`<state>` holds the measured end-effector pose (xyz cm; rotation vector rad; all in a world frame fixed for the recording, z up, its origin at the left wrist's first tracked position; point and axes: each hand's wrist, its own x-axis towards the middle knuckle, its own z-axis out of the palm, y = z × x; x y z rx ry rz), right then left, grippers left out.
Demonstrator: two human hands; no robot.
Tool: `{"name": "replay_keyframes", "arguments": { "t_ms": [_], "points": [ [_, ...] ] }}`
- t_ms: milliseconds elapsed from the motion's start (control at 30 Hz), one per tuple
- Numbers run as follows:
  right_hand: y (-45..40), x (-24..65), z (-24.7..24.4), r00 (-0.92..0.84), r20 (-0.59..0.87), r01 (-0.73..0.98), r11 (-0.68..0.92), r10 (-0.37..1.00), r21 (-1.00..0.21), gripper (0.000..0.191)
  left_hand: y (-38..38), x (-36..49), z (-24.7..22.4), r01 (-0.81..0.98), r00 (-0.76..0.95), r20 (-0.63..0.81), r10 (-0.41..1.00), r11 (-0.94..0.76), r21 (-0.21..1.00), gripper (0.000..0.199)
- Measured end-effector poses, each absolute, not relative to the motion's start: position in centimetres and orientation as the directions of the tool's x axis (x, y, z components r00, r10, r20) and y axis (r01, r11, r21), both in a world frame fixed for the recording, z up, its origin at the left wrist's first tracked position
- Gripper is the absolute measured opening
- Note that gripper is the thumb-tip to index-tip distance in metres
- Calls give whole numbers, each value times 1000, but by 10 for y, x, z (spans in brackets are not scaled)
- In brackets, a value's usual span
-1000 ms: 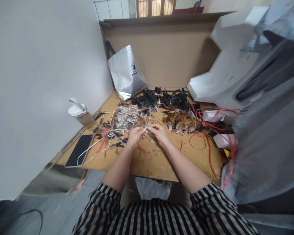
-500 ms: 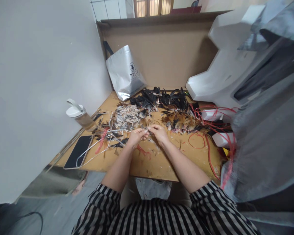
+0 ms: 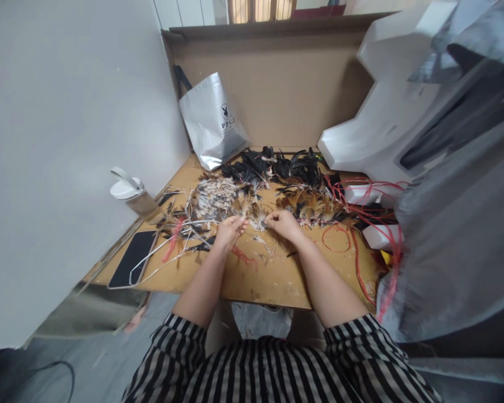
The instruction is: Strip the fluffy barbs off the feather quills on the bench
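Observation:
My left hand (image 3: pixel 231 230) is closed in a pinch, with a small brown feather (image 3: pixel 243 207) showing above its thumb and fingertips. To its right, my right hand (image 3: pixel 283 225) has thumb and fingers pressed together; whatever lies between them is too small to make out. A small bunch of brown feathers with pale quill ends (image 3: pixel 258 215) lies on the table between the hands, close to the right fingertips. Just beyond the left hand spreads a pile of pale-quilled feathers (image 3: pixel 215 196). Brown feathers (image 3: pixel 308 206) are heaped past the right hand.
Black feathers (image 3: pixel 254 168) lie at the back, before a silver bag (image 3: pixel 214 123). At left stand a lidded bottle (image 3: pixel 140 202) and a phone (image 3: pixel 132 260) under white strips. Red strings (image 3: pixel 357 266) trail down the right side. A cardboard panel (image 3: pixel 273 84) closes the back.
My hands, together at the fingertips before, have come apart. The right has moved right, and the left slightly left. The view has shifted slightly.

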<state>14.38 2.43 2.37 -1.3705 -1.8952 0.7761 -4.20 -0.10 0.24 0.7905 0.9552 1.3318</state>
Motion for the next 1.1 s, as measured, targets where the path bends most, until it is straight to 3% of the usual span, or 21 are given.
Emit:
{"name": "replay_keyframes", "arguments": {
  "t_ms": [200, 333, 467, 633, 800, 1100],
  "points": [
    [14, 129, 25, -190, 144, 831, 237, 971, -503, 21, 0, -43, 1, -452, -18, -129, 991, 107, 886, 22],
    [15, 120, 17, -148, 143, 874, 197, 979, -445, 17, 0, -43, 0, -459, -2, -147, 989, 129, 879, 22],
    [22, 124, 9, -132, 131, 749, 185, 983, -636, 14, -1, -42, 1, -469, -3, -146, 989, 128, 874, 21],
    [25, 128, 10, -82, 19, 394, 50, 996, -918, 16, -1, -42, 3, -492, -6, -174, 985, 149, 858, 18],
    [21, 125, 20, -81, -112, 181, -96, 990, -979, 16, -1, -42, 3, -494, 3, -185, 983, 162, 854, 16],
    [18, 117, 21, -135, -56, -63, -65, 989, -996, 29, -1, -41, -2, -422, 78, -177, 981, 193, 886, 18]
  ]
}}
